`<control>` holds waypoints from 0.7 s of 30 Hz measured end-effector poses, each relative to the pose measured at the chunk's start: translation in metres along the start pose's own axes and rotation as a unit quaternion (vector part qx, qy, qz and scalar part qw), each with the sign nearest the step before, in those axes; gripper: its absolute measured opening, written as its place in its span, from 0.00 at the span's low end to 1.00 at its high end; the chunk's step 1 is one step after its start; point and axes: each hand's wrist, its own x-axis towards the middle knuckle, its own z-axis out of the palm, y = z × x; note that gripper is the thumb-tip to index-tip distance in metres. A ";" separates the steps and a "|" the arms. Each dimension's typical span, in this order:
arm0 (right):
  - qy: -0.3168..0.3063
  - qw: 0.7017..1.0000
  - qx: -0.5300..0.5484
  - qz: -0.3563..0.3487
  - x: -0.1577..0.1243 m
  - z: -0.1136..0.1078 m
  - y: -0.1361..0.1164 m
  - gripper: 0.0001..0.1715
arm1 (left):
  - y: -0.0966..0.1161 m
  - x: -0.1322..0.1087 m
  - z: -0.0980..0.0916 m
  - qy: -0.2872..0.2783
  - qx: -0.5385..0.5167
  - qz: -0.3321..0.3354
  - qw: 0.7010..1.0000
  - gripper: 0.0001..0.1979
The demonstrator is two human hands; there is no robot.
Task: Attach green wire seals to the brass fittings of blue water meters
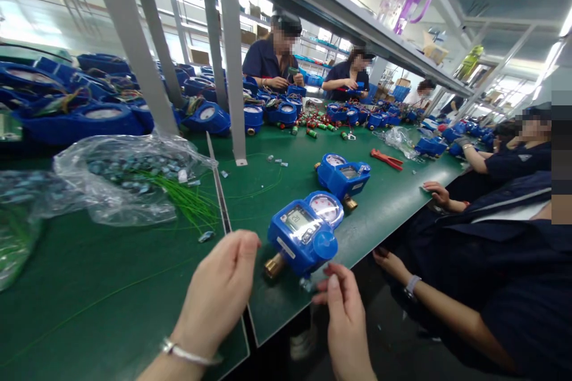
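My left hand (220, 290) has its fingers pressed together, the blue meter (304, 233) just beyond them. On my right hand (344, 317) I cannot tell if the fingertips pinch the small piece (306, 283).

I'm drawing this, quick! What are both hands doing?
Left hand: pinched shut by the blue meter; contents unclear.
Right hand: pinched shut, contents unclear.
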 end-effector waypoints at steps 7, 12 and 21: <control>-0.009 0.999 -0.008 -0.046 0.006 0.025 -0.021 0.42 | -0.002 0.009 0.030 -0.101 -0.242 -0.014 0.965 0.28; -0.007 0.999 0.015 -0.040 0.042 0.020 -0.021 0.40 | 0.000 -0.031 0.047 -0.104 -0.300 -0.049 0.947 0.30; -0.086 0.988 -0.020 -0.123 0.065 0.002 -0.024 0.33 | -0.075 -0.054 -0.078 0.023 0.180 0.074 0.981 0.20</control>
